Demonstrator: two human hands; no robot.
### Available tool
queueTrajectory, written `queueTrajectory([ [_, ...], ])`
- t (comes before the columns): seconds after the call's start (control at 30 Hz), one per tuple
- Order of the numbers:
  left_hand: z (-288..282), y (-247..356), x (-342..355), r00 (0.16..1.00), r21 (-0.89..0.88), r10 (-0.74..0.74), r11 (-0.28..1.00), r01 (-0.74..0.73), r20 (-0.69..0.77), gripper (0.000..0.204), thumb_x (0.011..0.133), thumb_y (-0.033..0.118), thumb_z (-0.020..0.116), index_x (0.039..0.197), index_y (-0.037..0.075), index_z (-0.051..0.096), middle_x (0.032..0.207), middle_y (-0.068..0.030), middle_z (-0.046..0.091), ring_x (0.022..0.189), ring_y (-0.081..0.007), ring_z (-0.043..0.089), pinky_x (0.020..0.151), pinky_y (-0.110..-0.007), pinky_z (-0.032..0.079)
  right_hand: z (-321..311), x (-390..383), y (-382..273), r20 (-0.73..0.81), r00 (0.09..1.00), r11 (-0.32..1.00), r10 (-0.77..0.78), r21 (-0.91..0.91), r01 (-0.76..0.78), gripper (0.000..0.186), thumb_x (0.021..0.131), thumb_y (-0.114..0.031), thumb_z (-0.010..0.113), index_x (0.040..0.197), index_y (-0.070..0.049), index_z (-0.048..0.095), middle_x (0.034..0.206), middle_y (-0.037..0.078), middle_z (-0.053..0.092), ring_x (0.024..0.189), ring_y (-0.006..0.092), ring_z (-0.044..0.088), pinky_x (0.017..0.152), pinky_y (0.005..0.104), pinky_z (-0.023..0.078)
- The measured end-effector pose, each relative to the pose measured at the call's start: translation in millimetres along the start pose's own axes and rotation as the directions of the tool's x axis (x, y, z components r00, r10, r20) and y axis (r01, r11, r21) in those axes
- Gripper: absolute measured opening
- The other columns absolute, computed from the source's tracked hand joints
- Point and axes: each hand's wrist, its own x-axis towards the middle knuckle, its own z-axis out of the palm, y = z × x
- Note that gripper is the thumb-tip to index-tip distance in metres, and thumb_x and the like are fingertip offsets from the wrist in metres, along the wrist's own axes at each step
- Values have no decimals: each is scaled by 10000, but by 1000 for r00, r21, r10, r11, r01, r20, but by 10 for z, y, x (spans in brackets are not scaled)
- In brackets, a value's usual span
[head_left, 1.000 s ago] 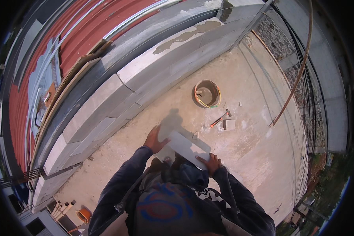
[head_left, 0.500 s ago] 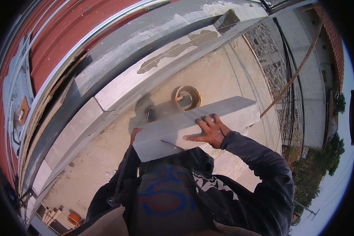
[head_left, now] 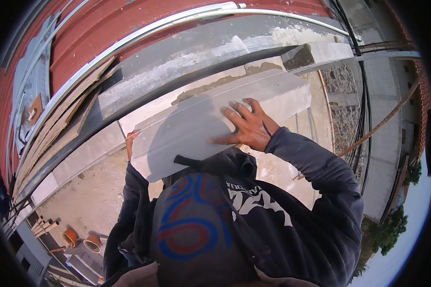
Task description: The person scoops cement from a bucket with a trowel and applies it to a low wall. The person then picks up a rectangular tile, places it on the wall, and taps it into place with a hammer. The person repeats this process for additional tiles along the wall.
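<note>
A long, pale grey concrete block (head_left: 187,119) is held in front of my chest, its right end farther away than its left. My left hand (head_left: 131,142) grips its left end, with most of the fingers hidden behind the block. Across the right part of its face, my right hand (head_left: 248,125) presses with spread fingers. Just beyond it runs a wall of similar blocks (head_left: 86,155), with wet grey mortar (head_left: 196,89) spread on top. The held block overlaps the wall in view; whether they touch I cannot tell.
Beyond the wall lie a red corrugated roof (head_left: 115,36), wooden planks (head_left: 67,126) and a white pipe (head_left: 268,13). Black cables (head_left: 360,91) and a brown pole (head_left: 385,122) are at right. Orange buckets (head_left: 70,236) stand at lower left.
The block has moved forward and up toward the mortared wall top, still between both hands. The view has shifted too. The bucket that was on the ground beyond the block is now hidden.
</note>
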Motion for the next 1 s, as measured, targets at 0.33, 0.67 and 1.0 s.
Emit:
queueTrajectory([
  [0.33,370,192,452,998,-2,68,998,-68,-10,549,868,406,571,1247,15,642,1108,-172,706,998,-315,687,898,-428,564,251,37,675,-17,998,994,-67,84,68,690,1025,-273,537,1514,-684,274,1554,224,448,1360,430,536,1120,636,371],
  [0.67,292,434,636,995,-4,102,995,-102,13,539,876,390,562,1251,11,643,1123,-180,710,1005,-318,689,901,-426,566,114,247,744,6,1000,999,26,44,-26,678,1027,-301,519,1526,-675,254,1673,196,322,1426,390,484,1147,550,390],
  [1.0,73,531,803,992,-9,81,997,-81,92,523,902,367,539,1250,-5,660,1144,-216,728,1019,-342,712,904,-432,574,450,84,546,-247,932,964,265,54,-260,563,944,-311,620,1426,-576,501,1642,18,409,1514,333,383,1272,584,241],
])
